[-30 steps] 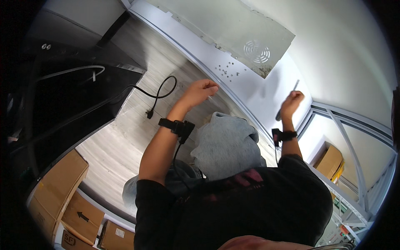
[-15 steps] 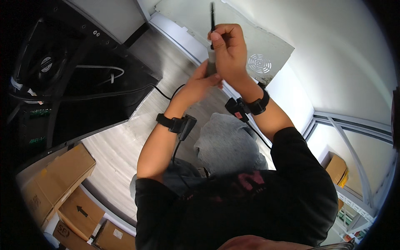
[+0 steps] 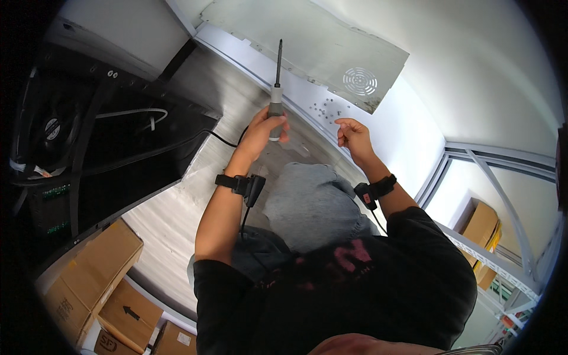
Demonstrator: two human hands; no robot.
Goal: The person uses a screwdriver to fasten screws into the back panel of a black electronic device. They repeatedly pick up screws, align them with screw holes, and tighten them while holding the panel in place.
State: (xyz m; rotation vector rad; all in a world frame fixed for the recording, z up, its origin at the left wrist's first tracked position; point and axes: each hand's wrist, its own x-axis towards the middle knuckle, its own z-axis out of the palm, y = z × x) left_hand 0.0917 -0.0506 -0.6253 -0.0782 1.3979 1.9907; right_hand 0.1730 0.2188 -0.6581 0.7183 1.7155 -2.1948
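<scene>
A screwdriver (image 3: 276, 97) with a grey handle and a long dark shaft stands almost upright in my left hand (image 3: 260, 131), which is closed around the handle. Its tip points away from me. Over the edge of a white ledge (image 3: 393, 121) is my right hand (image 3: 356, 141), its index finger stretched out and its thumb apart from it, with nothing visible between them. Several small screws (image 3: 327, 110) lie scattered on the ledge just beyond the fingertips. Behind them rests a pale metal panel (image 3: 307, 50) with a round vent of slots.
To the left stands an open black cabinet (image 3: 136, 148) with a fan (image 3: 52, 128) and cables inside. Cardboard boxes (image 3: 94, 278) are stacked at the lower left. A metal shelf frame (image 3: 497, 160) holding another carton (image 3: 478, 228) is on the right.
My right hand has let go of the screwdriver's shaft and moved down and right toward the screws. My left hand has drawn the screwdriver lower and left. The screws have come into view.
</scene>
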